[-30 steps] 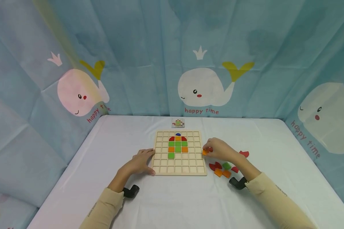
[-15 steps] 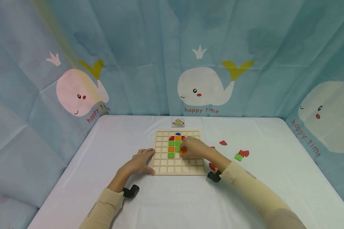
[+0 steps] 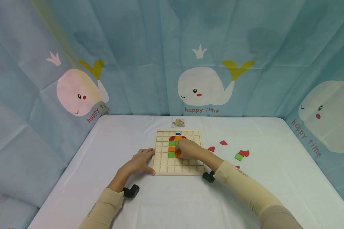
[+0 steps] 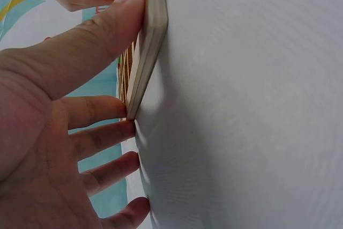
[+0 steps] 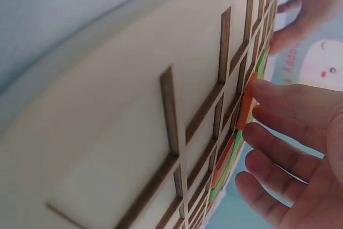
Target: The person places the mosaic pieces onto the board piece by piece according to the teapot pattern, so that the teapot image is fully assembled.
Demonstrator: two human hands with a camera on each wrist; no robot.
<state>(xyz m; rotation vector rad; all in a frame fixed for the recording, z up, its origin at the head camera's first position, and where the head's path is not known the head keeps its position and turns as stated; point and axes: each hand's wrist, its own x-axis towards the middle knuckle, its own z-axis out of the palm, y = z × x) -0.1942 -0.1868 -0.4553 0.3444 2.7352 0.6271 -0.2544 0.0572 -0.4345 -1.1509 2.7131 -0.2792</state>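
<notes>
A wooden grid board [image 3: 193, 163] lies on the table, with green, orange, red and blue tiles set in its cells. My left hand [image 3: 141, 161] rests at its left edge. In the left wrist view, the thumb [image 4: 115, 22] presses the board's corner, and the other fingers are spread along the edge and the cloth. Over the middle of the board, my right hand [image 3: 188, 149] pinches an orange square tile [image 5: 247, 100] between thumb and index finger. That tile sits beside the green square [image 3: 171, 155] in the same row. The right hand covers some of the tiles.
Behind the board lies a small pattern card [image 3: 178, 122]. Loose pieces are scattered to the right: red quarter-circles [image 3: 223, 142] and a green square [image 3: 239, 157]. A blue whale-print curtain [image 3: 149, 79] surrounds the white-covered table [image 3: 126, 130].
My right hand has carried the orange tile from right of the board leftward onto it, to the cell beside the lower green square. The left hand has stayed at the board's edge.
</notes>
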